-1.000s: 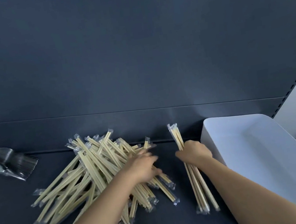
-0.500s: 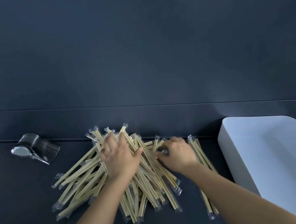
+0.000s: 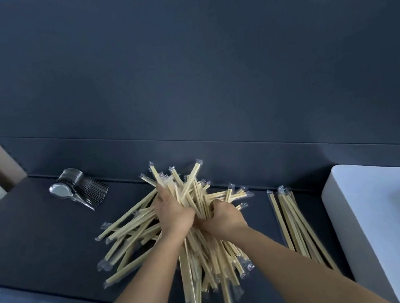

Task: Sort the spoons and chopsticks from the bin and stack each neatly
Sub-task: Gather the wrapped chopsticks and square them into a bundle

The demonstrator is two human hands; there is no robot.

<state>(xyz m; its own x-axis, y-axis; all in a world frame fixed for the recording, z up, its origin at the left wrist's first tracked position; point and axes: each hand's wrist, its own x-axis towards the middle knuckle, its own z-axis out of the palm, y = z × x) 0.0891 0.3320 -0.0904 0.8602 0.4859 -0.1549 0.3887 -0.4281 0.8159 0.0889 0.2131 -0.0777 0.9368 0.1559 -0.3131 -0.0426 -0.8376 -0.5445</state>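
Hands [image 3: 173, 215] clutching chopsticks [image 3: 199, 255], lower ends blurred

Open worktop [image 3: 25, 242] at near left; spoons [image 3: 80, 191] far left, chopstick pile [image 3: 205, 262] centre, bundle [image 3: 292, 220] and bin [image 3: 356, 231] crowd the right.

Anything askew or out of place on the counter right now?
Only the chopstick pile: gripped by the left hand and right hand, it is splayed and criss-crossed, with several fanning out leftward. The small set beside the white bin lies roughly parallel, and the spoons sit nested. No spill or damage shows.
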